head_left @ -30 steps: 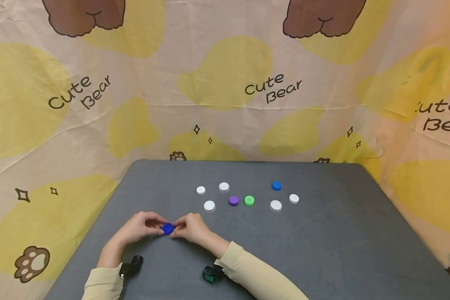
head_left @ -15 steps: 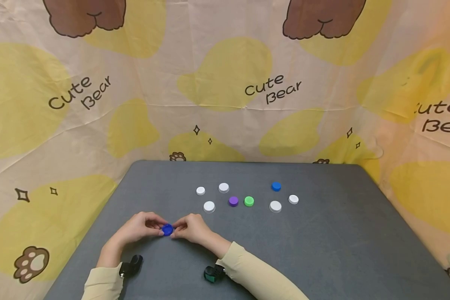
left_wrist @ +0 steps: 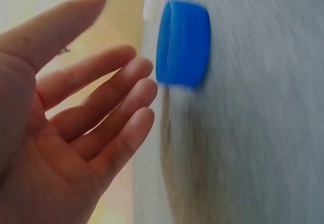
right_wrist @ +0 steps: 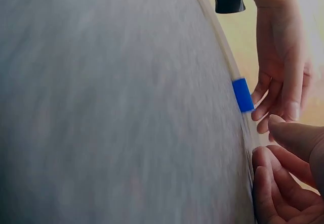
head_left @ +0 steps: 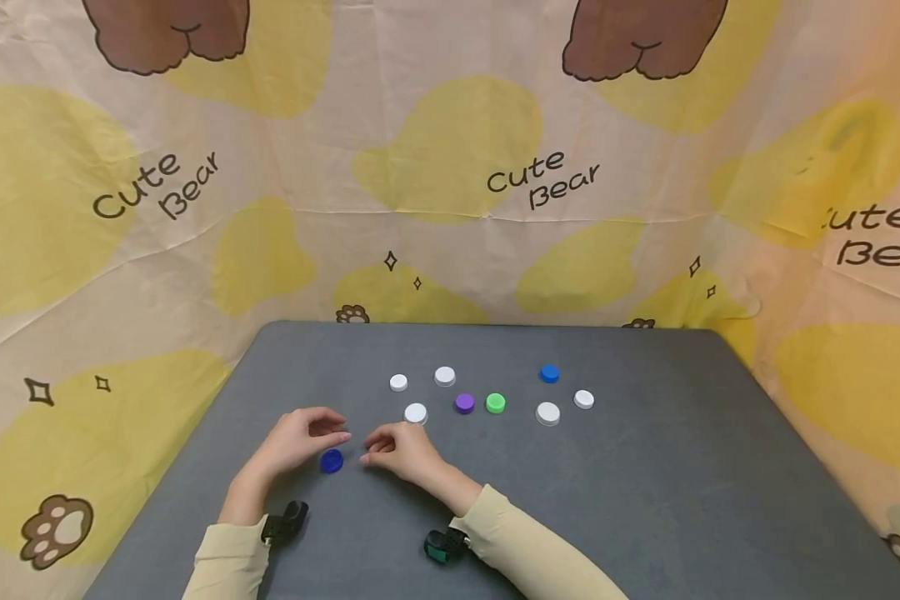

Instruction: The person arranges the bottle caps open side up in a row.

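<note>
A dark blue bottle cap (head_left: 332, 461) lies on the grey table near the left, apart from both hands. My left hand (head_left: 294, 442) hovers just beside and above it; in the left wrist view the thumb and fingers are spread, with the cap (left_wrist: 185, 44) past the fingertips. To the right of the cap, my right hand (head_left: 405, 454) is held with loosely bent fingers and holds nothing. The right wrist view shows the right hand (right_wrist: 291, 171) close to the left hand (right_wrist: 281, 47), with the cap (right_wrist: 243, 95) resting on the table beyond.
Farther back on the grey table (head_left: 667, 467) stand several white caps, among them one (head_left: 416, 413) just behind the right hand. A purple cap (head_left: 464, 403), a green cap (head_left: 496, 403) and a lighter blue cap (head_left: 550, 373) are there too. A printed cloth (head_left: 450, 167) hangs behind.
Both hands have let go of the dark blue cap, which stays on the table. The left hand has lifted off and moved forward and right; the right hand has drawn away to the right.
</note>
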The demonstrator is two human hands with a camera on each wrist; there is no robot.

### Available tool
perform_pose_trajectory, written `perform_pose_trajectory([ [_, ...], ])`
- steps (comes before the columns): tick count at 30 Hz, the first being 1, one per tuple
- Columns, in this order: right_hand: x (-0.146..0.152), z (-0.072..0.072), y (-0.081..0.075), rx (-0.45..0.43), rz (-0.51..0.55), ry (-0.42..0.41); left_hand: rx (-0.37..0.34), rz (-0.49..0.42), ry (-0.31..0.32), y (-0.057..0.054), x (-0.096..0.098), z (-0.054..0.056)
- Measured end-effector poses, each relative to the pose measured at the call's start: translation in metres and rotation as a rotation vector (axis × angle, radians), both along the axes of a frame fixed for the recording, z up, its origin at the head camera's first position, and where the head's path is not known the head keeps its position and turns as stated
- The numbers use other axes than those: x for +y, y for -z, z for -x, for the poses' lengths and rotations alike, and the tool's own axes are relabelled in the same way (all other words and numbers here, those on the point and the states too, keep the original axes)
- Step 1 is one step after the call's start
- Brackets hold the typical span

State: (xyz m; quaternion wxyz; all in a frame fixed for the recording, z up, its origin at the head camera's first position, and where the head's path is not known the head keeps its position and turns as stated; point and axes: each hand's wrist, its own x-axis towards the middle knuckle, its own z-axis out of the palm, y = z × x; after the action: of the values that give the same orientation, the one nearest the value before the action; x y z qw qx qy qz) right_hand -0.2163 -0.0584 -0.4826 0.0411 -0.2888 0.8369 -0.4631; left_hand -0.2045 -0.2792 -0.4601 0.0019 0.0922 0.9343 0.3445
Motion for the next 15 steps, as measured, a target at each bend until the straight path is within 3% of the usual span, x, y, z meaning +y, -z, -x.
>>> perform_pose_trajectory([
  [6,0.019,0.006,0.000,0.006,0.040,0.079,0.041,-0.013,-0.004,-0.001,0.019,0.009],
  [15,0.044,0.015,0.003,0.004,0.103,0.177,0.065,-0.021,0.012,0.006,0.044,0.021],
])
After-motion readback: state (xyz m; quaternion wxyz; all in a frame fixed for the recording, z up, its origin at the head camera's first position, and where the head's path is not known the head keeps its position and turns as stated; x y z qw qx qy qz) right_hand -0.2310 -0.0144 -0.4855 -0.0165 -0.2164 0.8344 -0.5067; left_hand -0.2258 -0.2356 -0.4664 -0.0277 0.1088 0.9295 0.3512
